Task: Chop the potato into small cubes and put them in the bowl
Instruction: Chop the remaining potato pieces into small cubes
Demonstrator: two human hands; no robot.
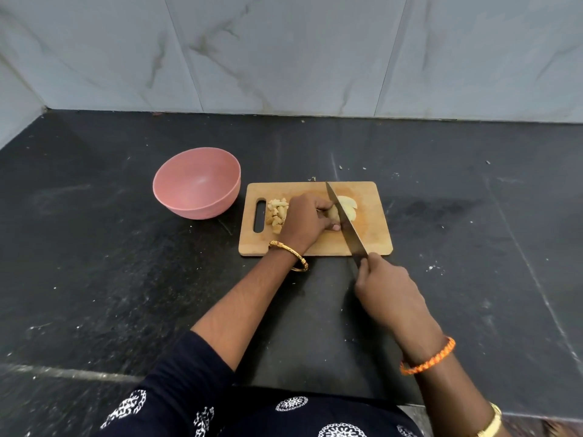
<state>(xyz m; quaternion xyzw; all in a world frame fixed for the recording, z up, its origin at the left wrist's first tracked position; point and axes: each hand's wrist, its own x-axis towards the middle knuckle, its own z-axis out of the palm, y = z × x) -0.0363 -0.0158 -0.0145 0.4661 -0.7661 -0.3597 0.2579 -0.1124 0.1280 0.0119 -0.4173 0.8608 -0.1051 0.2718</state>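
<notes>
The left hand (304,222) gripped the potato piece (333,212) on the wooden cutting board (375,222), hiding most of it. The right hand (386,288) clasped the knife (342,216), blade between piece and slices (349,207). Cubes (277,212) lay near the empty pink bowl (197,182).

So the cutting board (375,234) is sitting mid-counter (126,279), with the bowl (197,182) lying just left of it. Cubes (277,212) are piling up at the board's left end, slices (348,206) are lying further right, and the knife (345,220) is running near-to-far between them.
</notes>
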